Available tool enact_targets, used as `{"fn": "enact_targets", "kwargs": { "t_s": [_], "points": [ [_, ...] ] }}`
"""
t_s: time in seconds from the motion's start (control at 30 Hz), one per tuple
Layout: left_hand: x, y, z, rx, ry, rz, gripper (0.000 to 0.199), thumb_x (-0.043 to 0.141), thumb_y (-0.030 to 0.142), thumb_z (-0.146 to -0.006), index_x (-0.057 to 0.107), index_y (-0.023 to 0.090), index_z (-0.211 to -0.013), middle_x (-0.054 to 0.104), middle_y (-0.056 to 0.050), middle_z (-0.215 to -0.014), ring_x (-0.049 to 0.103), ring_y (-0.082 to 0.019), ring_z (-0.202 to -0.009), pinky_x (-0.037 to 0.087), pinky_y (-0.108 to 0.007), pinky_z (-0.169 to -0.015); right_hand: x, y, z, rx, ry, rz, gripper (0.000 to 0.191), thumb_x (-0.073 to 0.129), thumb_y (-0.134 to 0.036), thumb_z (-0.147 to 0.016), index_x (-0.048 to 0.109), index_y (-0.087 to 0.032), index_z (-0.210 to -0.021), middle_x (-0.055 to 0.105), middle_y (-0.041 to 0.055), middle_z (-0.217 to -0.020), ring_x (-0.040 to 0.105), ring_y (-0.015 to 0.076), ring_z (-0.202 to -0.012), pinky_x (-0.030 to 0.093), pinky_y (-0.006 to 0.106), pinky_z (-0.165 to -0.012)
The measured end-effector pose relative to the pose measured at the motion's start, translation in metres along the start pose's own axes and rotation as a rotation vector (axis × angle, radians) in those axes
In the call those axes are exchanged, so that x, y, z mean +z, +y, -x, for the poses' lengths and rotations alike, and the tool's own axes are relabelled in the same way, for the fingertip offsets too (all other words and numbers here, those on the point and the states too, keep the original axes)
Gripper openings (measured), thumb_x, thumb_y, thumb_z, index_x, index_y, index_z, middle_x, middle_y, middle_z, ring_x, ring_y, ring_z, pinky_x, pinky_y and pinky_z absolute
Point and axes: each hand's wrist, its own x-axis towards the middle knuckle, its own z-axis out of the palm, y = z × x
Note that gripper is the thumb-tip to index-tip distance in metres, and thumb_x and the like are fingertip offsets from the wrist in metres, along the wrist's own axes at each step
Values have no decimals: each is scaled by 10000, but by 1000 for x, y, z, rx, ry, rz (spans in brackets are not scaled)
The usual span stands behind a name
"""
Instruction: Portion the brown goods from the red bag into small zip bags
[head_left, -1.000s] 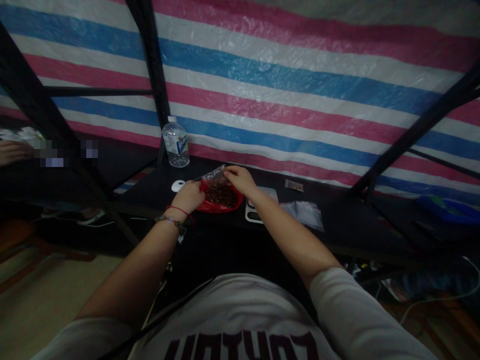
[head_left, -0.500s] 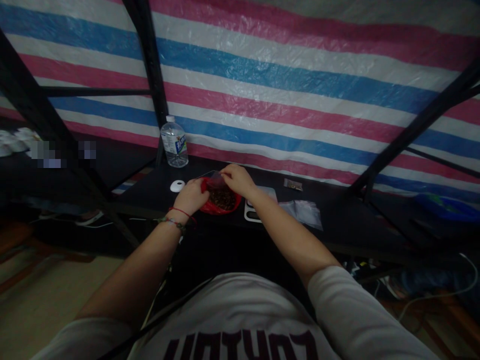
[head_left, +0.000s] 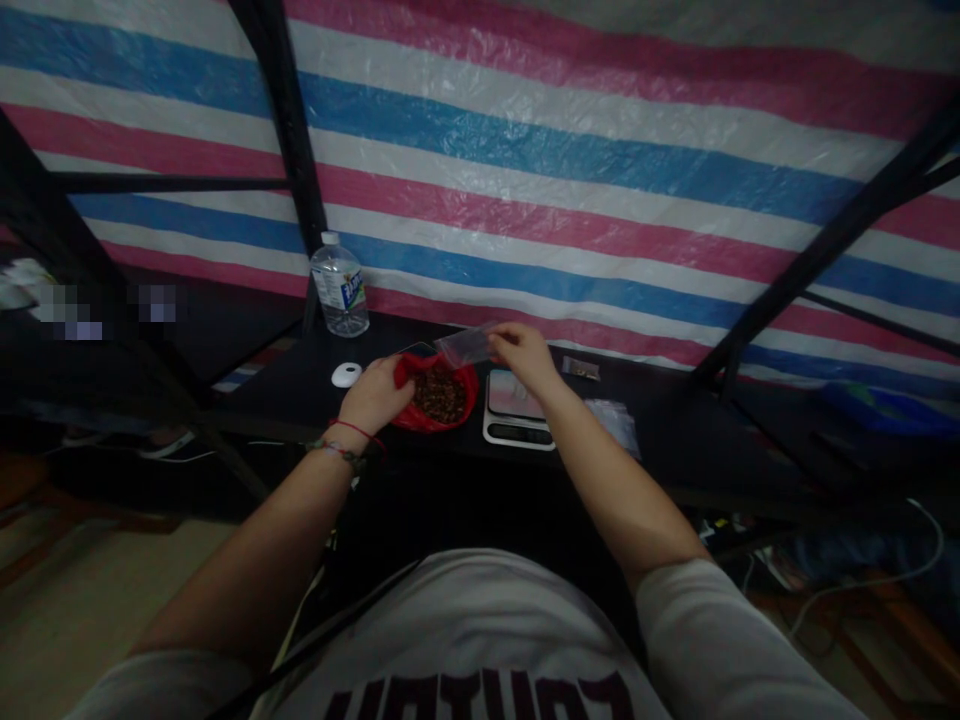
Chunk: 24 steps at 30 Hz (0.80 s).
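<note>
A red plastic bag (head_left: 472,392) stands open on the black table, with small brown pieces (head_left: 439,395) inside. My left hand (head_left: 377,393) grips the bag's left rim. Pinched in the fingers of my right hand (head_left: 523,352) is a clear plastic bag (head_left: 466,346), held above the back right of the red bag. Just right of the red bag lies a white scale (head_left: 517,430), its plate partly behind my right wrist. Farther right are a stack of clear bags (head_left: 615,424) and a small filled bag (head_left: 581,369).
A clear bottle (head_left: 341,287) stands at the back left, with a white round object (head_left: 346,375) in front of it. Black metal posts (head_left: 296,150) rise on both sides before a striped sheet. A blue item (head_left: 892,408) lies far right.
My right hand has moved right, drawing the clear bag away from over the red bag's opening. More of the scale and of the brown pieces shows. My left hand stays at the red rim.
</note>
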Motion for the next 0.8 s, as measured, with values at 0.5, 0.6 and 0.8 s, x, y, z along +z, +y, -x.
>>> {"fn": "enact_targets", "kwargs": {
  "t_s": [0.5,0.6,0.8],
  "points": [
    [8,-9,-4,59,127,-200,510,406,97,-781,578,103,-1261,610,-163,-1101,577,-264,-1064,456,-356,-976,-196,106,133,-14,441,891,114,493,-244,-769,578,-184,-815,665,132,-1014,599,254,-975,438,383,-915],
    [12,-8,-4,79,126,-189,510,433,125,-771,565,94,-1263,588,-163,-1165,549,-268,-1113,426,-372,-1017,-197,128,154,116,174,928,211,512,-353,-807,613,-171,-836,666,127,-904,613,262,-900,452,376,-873],
    [16,-2,0,117,192,-200,469,500,227,-782,586,121,-1231,474,-162,-1346,465,-303,-1230,370,-428,-1063,-201,145,151,225,34,997,402,364,-445,-911,653,-166,-888,664,126,-925,606,259,-961,427,386,-926]
  ]
}}
